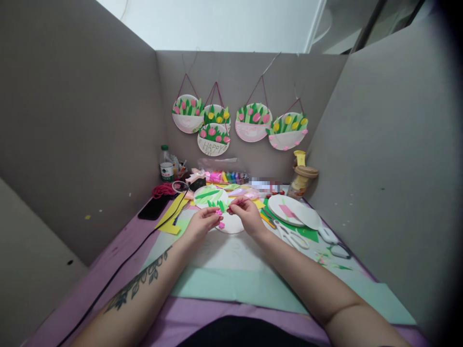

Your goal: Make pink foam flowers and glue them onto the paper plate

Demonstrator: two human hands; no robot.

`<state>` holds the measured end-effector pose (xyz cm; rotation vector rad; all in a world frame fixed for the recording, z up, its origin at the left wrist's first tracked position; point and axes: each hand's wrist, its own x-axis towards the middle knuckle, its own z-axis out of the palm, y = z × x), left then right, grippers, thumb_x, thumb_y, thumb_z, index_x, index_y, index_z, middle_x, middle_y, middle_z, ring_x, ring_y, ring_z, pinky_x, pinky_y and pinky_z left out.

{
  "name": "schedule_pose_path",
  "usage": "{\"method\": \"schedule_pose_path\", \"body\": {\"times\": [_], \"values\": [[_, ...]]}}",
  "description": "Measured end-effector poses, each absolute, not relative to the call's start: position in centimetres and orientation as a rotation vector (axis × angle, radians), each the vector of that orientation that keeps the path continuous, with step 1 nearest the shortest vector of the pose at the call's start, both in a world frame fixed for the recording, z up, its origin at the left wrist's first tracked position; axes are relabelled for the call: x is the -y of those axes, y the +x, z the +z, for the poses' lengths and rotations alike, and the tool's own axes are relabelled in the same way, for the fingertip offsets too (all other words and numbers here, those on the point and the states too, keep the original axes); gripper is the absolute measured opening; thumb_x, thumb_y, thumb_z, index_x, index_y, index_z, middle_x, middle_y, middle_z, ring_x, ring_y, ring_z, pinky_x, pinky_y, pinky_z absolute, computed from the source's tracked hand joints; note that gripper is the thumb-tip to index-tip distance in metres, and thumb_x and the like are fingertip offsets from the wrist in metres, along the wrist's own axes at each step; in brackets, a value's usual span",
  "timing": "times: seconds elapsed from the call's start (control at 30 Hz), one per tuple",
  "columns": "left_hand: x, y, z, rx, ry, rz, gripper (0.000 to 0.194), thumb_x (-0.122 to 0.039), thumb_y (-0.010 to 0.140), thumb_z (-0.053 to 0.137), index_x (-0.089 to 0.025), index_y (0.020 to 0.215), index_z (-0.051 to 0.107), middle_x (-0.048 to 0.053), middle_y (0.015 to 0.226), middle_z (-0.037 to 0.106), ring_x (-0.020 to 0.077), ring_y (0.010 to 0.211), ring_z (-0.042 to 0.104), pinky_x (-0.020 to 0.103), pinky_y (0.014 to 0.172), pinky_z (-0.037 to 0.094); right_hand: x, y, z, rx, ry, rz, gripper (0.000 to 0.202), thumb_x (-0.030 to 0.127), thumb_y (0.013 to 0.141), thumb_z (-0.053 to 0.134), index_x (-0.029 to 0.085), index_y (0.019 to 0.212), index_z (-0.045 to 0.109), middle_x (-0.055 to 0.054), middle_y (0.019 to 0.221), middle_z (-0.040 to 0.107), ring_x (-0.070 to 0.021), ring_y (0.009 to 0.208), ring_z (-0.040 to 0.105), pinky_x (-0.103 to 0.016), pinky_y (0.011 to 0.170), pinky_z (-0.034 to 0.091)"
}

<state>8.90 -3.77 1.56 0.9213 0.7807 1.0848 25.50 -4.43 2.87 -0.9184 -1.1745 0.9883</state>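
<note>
Over the middle of the table, my left hand (201, 223) pinches a small pink flower (219, 212) between thumb and fingertips. Just to its right, my right hand (248, 216) has its fingertips pressed together, and what they hold is too small to make out. Below both hands lies a white paper plate (233, 226), with green paper leaves (216, 206) at its upper edge. A second pink flower (222, 225) shows on the plate near my left fingertips. Behind it is another plate bearing green paper strips (210, 194).
White scissors (293, 237) and stacked paper plates (280, 209) lie to the right. A black phone (155, 207) and a trailing black cable (135, 254) are at left. Decorated half-plates (253, 131) hang on the grey back panel (231, 72). A lidded jar (302, 182) stands back right.
</note>
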Motion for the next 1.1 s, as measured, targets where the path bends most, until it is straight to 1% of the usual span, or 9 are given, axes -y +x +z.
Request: {"method": "schedule_pose_path", "body": {"times": [0.2, 0.4, 0.57, 0.73, 1.1], "values": [[3.86, 8.92, 1.58, -0.740, 0.905, 1.091, 0.042, -0.024, 0.055, 0.087, -0.014, 0.086, 0.061, 0.005, 0.076, 0.070, 0.0155, 0.076, 0.068, 0.027, 0.074, 0.052, 4.74, 25.22, 2.87, 1.211, -0.936, 0.949, 0.024, 0.035, 0.067, 0.072, 0.020, 0.073, 0.055, 0.001, 0.062, 0.063, -0.0153, 0.062, 0.062, -0.028, 0.063, 0.049], [4.10, 9.00, 1.90, -0.756, 0.900, 1.070, 0.045, -0.025, 0.052, 0.089, -0.014, 0.086, 0.060, 0.005, 0.075, 0.070, 0.0148, 0.074, 0.067, 0.027, 0.072, 0.052, 4.77, 25.05, 2.57, 1.264, -0.976, 0.899, 0.025, 0.039, 0.068, 0.072, 0.020, 0.073, 0.056, 0.000, 0.066, 0.063, -0.0173, 0.066, 0.064, -0.028, 0.064, 0.051], [4.27, 8.99, 2.12, -0.757, 0.907, 1.066, 0.049, -0.027, 0.049, 0.090, -0.014, 0.086, 0.060, 0.004, 0.074, 0.070, 0.0148, 0.073, 0.067, 0.025, 0.070, 0.051, 4.70, 25.06, 2.51, 1.276, -0.989, 0.890, 0.024, 0.038, 0.068, 0.072, 0.020, 0.073, 0.056, 0.000, 0.065, 0.063, -0.0176, 0.067, 0.064, -0.028, 0.064, 0.050], [4.15, 8.96, 1.99, -0.759, 0.924, 1.065, 0.048, -0.027, 0.050, 0.090, -0.014, 0.087, 0.061, 0.004, 0.074, 0.070, 0.0157, 0.075, 0.067, 0.026, 0.070, 0.051, 4.57, 25.09, 2.31, 1.278, -0.986, 0.884, 0.023, 0.037, 0.069, 0.071, 0.020, 0.073, 0.057, 0.000, 0.066, 0.063, -0.0176, 0.067, 0.065, -0.028, 0.064, 0.051], [4.21, 9.02, 2.13, -0.736, 0.926, 1.084, 0.049, -0.027, 0.048, 0.091, -0.014, 0.086, 0.062, 0.003, 0.074, 0.070, 0.0136, 0.074, 0.066, 0.025, 0.071, 0.051, 4.53, 25.16, 2.16, 1.289, -0.970, 0.884, 0.020, 0.036, 0.071, 0.069, 0.020, 0.073, 0.057, 0.000, 0.067, 0.064, -0.0182, 0.067, 0.065, -0.028, 0.064, 0.051]]}}
